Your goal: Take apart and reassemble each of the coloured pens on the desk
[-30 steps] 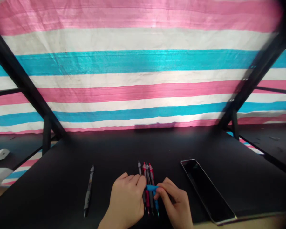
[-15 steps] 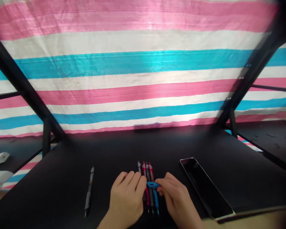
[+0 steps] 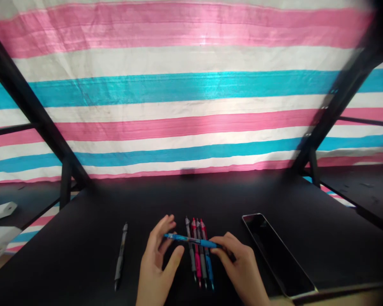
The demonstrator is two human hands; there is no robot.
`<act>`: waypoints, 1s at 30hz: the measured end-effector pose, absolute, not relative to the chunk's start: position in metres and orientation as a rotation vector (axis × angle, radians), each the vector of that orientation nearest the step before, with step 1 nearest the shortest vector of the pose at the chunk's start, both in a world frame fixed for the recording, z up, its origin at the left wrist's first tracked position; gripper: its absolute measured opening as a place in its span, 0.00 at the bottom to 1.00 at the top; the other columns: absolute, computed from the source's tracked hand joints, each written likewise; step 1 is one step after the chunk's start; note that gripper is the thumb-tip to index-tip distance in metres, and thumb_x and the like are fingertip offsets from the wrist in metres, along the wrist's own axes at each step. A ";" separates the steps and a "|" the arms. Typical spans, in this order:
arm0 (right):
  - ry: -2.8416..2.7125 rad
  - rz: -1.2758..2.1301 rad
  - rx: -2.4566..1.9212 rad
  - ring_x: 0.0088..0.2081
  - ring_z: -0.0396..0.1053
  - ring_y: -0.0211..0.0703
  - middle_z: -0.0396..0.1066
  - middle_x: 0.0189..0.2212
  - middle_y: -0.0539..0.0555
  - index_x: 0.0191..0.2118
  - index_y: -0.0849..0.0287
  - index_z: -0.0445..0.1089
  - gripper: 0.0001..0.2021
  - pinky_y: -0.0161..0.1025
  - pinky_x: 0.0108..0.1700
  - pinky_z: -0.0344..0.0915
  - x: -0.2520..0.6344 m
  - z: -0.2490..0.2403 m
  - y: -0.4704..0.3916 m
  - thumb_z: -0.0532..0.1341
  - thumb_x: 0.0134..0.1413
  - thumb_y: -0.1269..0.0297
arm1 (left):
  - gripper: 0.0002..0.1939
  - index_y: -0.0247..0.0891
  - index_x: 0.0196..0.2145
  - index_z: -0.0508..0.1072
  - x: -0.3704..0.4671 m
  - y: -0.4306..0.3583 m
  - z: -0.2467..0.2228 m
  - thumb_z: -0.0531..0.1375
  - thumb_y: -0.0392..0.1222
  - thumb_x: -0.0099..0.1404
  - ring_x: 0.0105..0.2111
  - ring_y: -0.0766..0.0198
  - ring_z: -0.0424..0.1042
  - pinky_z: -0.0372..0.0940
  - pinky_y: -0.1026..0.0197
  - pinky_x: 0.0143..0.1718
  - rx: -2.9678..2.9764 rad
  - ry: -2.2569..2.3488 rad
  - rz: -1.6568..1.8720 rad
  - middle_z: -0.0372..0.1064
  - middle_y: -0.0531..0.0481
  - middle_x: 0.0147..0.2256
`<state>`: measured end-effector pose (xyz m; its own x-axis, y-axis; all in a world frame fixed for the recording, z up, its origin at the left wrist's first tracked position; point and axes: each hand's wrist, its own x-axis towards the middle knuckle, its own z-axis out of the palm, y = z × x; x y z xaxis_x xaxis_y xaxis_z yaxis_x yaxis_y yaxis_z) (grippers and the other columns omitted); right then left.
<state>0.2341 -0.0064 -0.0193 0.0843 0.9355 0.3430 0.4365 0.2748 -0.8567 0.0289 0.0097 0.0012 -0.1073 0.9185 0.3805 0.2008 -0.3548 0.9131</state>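
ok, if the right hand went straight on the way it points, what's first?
Probably the row of pens just ahead of the right hand's fingertips, unless it passes above; height is unclear. The blue pen it holds spans the row towards the left hand.

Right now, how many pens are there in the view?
6: one blue pen in the right hand, four pens side by side on the table, one grey pen alone on the left.
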 end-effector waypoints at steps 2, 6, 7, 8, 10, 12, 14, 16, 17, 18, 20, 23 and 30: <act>-1.481 0.687 -1.338 0.26 0.68 0.41 0.72 0.27 0.52 0.36 0.54 0.81 0.07 0.34 0.31 0.67 0.232 -0.024 -0.006 0.64 0.59 0.65 | 0.20 0.41 0.51 0.73 0.033 0.005 -0.011 0.66 0.50 0.64 0.48 0.49 0.78 0.73 0.51 0.49 1.149 1.184 1.444 0.77 0.40 0.49; -1.386 0.861 -1.326 0.26 0.68 0.42 0.74 0.27 0.52 0.38 0.56 0.80 0.09 0.34 0.30 0.64 0.227 -0.027 -0.006 0.64 0.59 0.58 | 0.17 0.38 0.38 0.78 0.038 -0.002 -0.016 0.72 0.50 0.56 0.41 0.56 0.79 0.73 0.61 0.47 0.797 1.118 1.477 0.80 0.45 0.39; -1.367 0.893 -1.309 0.27 0.69 0.43 0.74 0.26 0.52 0.35 0.56 0.79 0.12 0.35 0.30 0.64 0.227 -0.025 -0.006 0.62 0.61 0.55 | 0.16 0.38 0.37 0.79 0.038 -0.002 -0.013 0.73 0.49 0.55 0.40 0.58 0.79 0.73 0.63 0.46 0.765 1.094 1.494 0.80 0.46 0.38; -1.353 0.917 -1.291 0.28 0.70 0.43 0.74 0.25 0.52 0.31 0.57 0.77 0.16 0.35 0.31 0.64 0.227 -0.024 -0.006 0.60 0.64 0.53 | 0.16 0.38 0.36 0.79 0.038 -0.003 -0.011 0.74 0.49 0.54 0.39 0.59 0.79 0.73 0.64 0.45 0.745 1.074 1.504 0.80 0.47 0.37; -1.340 0.947 -1.263 0.29 0.71 0.44 0.73 0.24 0.53 0.23 0.58 0.72 0.24 0.35 0.33 0.64 0.227 -0.021 -0.007 0.55 0.67 0.50 | 0.15 0.37 0.34 0.80 0.038 -0.003 -0.006 0.74 0.48 0.53 0.37 0.61 0.78 0.73 0.66 0.43 0.733 1.051 1.491 0.80 0.47 0.35; -1.338 0.979 -1.249 0.29 0.70 0.43 0.71 0.23 0.52 0.22 0.58 0.71 0.24 0.35 0.33 0.63 0.228 -0.020 -0.007 0.56 0.67 0.49 | 0.14 0.37 0.33 0.80 0.038 -0.002 -0.005 0.75 0.47 0.53 0.35 0.62 0.77 0.73 0.66 0.41 0.735 1.039 1.473 0.79 0.48 0.33; -1.327 1.025 -1.246 0.28 0.68 0.42 0.72 0.24 0.52 0.30 0.58 0.75 0.19 0.35 0.31 0.61 0.228 -0.020 -0.008 0.59 0.64 0.49 | 0.14 0.37 0.32 0.79 0.037 -0.001 -0.007 0.75 0.46 0.52 0.33 0.62 0.77 0.73 0.65 0.40 0.725 1.029 1.483 0.78 0.49 0.31; -1.314 1.064 -1.248 0.27 0.67 0.42 0.74 0.27 0.52 0.38 0.58 0.76 0.16 0.35 0.30 0.61 0.228 -0.021 -0.009 0.62 0.62 0.49 | 0.14 0.37 0.31 0.79 0.036 0.000 -0.009 0.76 0.46 0.51 0.32 0.62 0.77 0.73 0.65 0.39 0.707 1.016 1.495 0.77 0.50 0.30; -1.310 1.066 -1.250 0.28 0.67 0.43 0.74 0.27 0.53 0.38 0.58 0.76 0.17 0.36 0.30 0.60 0.228 -0.022 -0.009 0.61 0.62 0.48 | 0.14 0.38 0.31 0.79 0.036 0.001 -0.010 0.76 0.46 0.50 0.32 0.62 0.77 0.73 0.65 0.39 0.699 1.011 1.496 0.77 0.50 0.29; -1.307 1.057 -1.255 0.28 0.67 0.43 0.73 0.26 0.53 0.35 0.58 0.75 0.18 0.36 0.31 0.60 0.228 -0.022 -0.009 0.59 0.64 0.48 | 0.14 0.38 0.31 0.79 0.036 0.001 -0.010 0.76 0.46 0.50 0.32 0.62 0.77 0.73 0.64 0.39 0.693 1.010 1.492 0.77 0.50 0.29; -1.307 1.027 -1.265 0.27 0.65 0.42 0.70 0.23 0.52 0.25 0.58 0.70 0.23 0.36 0.30 0.59 0.227 -0.022 -0.009 0.56 0.66 0.47 | 0.15 0.38 0.29 0.79 0.036 0.001 -0.009 0.77 0.46 0.48 0.32 0.62 0.77 0.73 0.65 0.38 0.687 1.015 1.483 0.77 0.50 0.29; -1.298 1.023 -1.270 0.26 0.62 0.40 0.67 0.22 0.50 0.28 0.58 0.70 0.20 0.35 0.29 0.57 0.227 -0.021 -0.010 0.59 0.64 0.48 | 0.15 0.37 0.28 0.79 0.037 0.001 -0.006 0.77 0.46 0.48 0.31 0.63 0.77 0.73 0.65 0.38 0.695 1.025 1.474 0.77 0.50 0.28; -1.258 1.012 -1.267 0.26 0.59 0.39 0.63 0.22 0.49 0.25 0.58 0.66 0.23 0.35 0.29 0.56 0.228 -0.022 -0.010 0.56 0.66 0.47 | 0.14 0.38 0.29 0.80 0.036 0.000 -0.005 0.76 0.47 0.50 0.32 0.62 0.76 0.72 0.65 0.38 0.717 1.027 1.462 0.77 0.49 0.29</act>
<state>0.2281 -0.0103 -0.0216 0.0943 0.9908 0.0974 0.1166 0.0862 -0.9894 0.0364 0.0004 -0.0053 -0.1600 0.9798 -0.1197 -0.4449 0.0367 0.8948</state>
